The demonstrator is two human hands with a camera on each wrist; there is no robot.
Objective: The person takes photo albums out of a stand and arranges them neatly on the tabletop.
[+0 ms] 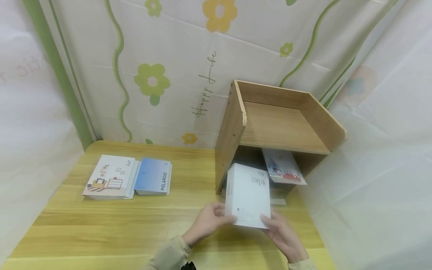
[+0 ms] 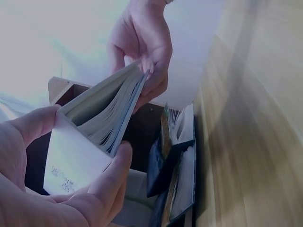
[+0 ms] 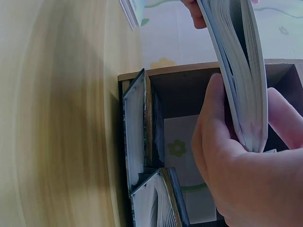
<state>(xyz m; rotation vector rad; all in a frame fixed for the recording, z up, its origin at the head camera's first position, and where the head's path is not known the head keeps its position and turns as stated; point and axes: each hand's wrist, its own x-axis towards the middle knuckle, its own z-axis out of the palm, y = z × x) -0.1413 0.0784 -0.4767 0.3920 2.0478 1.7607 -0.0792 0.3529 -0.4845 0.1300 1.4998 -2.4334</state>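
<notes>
A thick white book [image 1: 250, 195] is held up in front of the wooden shelf's lower compartment. My left hand [image 1: 209, 221] grips its left side near the spine, thumb on the cover. On the other side my right hand [image 1: 283, 234] pinches the lower right corner. The left wrist view shows the white book [image 2: 75, 156] with its pages slightly fanned, both hands on it; in the right wrist view the book's page edges [image 3: 241, 71] lie between the right thumb and fingers. A book with a colourful cover [image 1: 283, 167] sticks out of the compartment.
The wooden shelf [image 1: 224, 150] stands at the table's right, with an open tray-like top. Wrist views show more books [image 3: 137, 127] inside it. On the table's left lie a white illustrated book [image 1: 109, 176] and a blue POLAROID book [image 1: 152, 174]. A patterned curtain [image 1: 175, 48] hangs behind.
</notes>
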